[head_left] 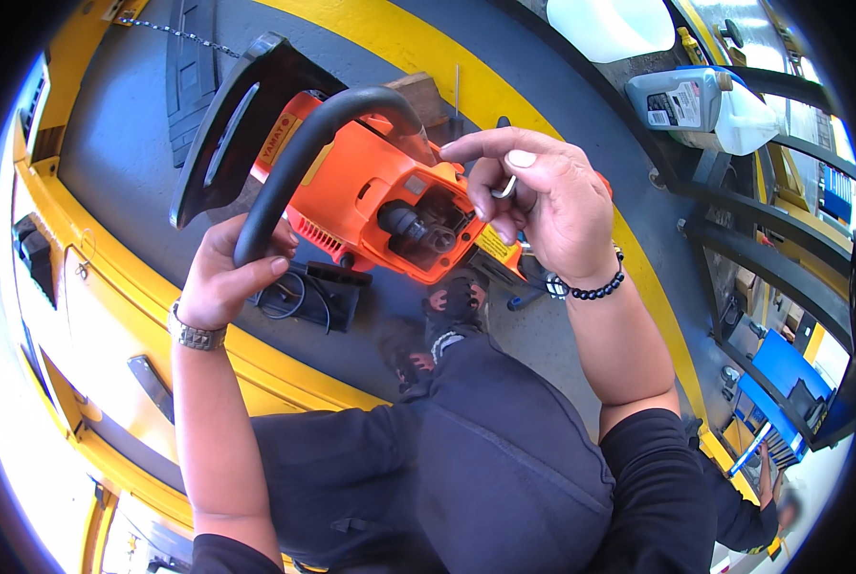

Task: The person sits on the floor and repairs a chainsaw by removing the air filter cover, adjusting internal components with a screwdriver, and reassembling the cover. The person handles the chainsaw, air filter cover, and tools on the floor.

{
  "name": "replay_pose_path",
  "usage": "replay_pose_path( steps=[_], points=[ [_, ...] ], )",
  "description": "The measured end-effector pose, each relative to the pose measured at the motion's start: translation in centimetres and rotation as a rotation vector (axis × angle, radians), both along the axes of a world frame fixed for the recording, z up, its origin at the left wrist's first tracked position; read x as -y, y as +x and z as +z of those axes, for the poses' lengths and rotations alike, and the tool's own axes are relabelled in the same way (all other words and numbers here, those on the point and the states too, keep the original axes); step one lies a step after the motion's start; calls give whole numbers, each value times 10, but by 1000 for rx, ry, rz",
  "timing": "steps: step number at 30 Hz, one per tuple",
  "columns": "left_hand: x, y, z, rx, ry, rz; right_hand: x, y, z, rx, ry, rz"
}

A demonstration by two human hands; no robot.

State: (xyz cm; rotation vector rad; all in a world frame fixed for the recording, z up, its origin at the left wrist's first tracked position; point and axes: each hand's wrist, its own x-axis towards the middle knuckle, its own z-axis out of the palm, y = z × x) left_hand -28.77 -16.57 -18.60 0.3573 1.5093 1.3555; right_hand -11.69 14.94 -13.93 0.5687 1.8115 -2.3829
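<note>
A person looks down at their own two hands and an orange chainsaw body [371,191] that they hold up in the air, above their dark trousers [485,459] and black shoes [452,301]. The left hand [222,277] is curled shut around the black loop handle [304,143] of the saw, with the thumb on the near side of the bar. There is a metal watch band [197,335] on that wrist. The right hand [543,196] sits on the right side of the saw. Its first finger is stretched out flat to the left, and the other fingers are bent in. It pinches a small bent silver tool [506,187] just above the open hole in the saw. Inside that hole you can see dark round parts [418,228]. A black bead bracelet [591,285] is on the right wrist. A flat black hand guard [232,124] sticks up at the front of the saw, on the left. Under the saw, on the grey floor [131,143], lies a black cover [308,295]. A wide yellow stripe [428,48] runs across the floor. At the top right, a grey jug [677,96] and a white jug [748,120] lie near a black metal frame [772,258]. Another person's arm [763,474] shows at the bottom right, next to something blue [782,383].
</note>
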Motion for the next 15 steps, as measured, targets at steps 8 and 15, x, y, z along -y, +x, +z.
replay_pose_path(
  steps=[8,15],
  points=[
    [2,1,-3,23,9,9,-5,2,-18,-173,-323,215],
    [-1,-2,-1,36,-29,-11,4,-2,-4,-9,343,88]
  ],
)
